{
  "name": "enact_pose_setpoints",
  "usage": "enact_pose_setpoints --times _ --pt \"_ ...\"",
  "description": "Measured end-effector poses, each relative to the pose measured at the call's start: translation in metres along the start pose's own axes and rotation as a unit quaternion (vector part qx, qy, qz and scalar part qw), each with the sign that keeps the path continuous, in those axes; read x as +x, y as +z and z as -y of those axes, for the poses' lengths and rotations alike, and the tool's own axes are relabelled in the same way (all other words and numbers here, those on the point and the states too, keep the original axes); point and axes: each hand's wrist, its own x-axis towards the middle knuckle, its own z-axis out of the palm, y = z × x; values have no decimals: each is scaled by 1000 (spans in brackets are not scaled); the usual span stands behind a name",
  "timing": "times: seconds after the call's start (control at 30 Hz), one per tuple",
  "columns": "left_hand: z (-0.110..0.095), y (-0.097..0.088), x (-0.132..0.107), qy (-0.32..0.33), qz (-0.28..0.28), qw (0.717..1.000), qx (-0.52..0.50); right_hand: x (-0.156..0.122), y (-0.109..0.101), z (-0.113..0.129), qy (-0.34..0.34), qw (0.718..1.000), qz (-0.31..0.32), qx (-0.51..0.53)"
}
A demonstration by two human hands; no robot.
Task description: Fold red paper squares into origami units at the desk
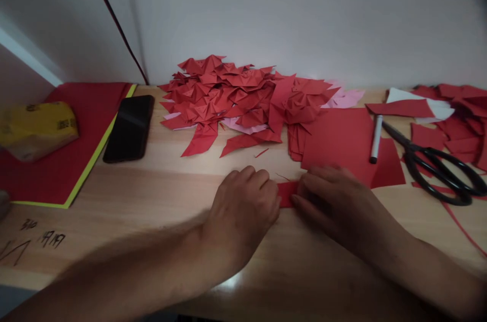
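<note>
A small piece of red paper (287,193) lies on the wooden table (160,185) between my two hands. My left hand (243,210) is curled, its fingers pressed down on the paper's left end. My right hand (335,198) lies over the paper's right end with its fingers closed on it. Most of the paper is hidden under the hands. Behind them is a heap of folded red paper pieces (236,96).
Flat red sheets (342,142) lie right of the heap, with a pen (376,138) and black scissors (437,162) beside red scraps (460,114). At left are a black phone (129,127), a red pad (64,159) and a yellow packet (36,127).
</note>
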Motion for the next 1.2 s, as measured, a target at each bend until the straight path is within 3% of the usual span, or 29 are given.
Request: enact_pose_setpoints --times 0.3,0.63,0.87,1.2 --pt "-2 6 -5 28 -33 997 61 -2 3 -1 -21 999 -5 -28" --pt "-9 -2 -19 130 -45 988 72 -3 4 0 -29 998 -20 -53" --pt "-17 -3 -23 106 -20 992 71 -3 2 4 -40 996 -31 -77" --pt "-23 7 -28 126 -86 983 99 -3 3 2 -50 997 -42 -45"
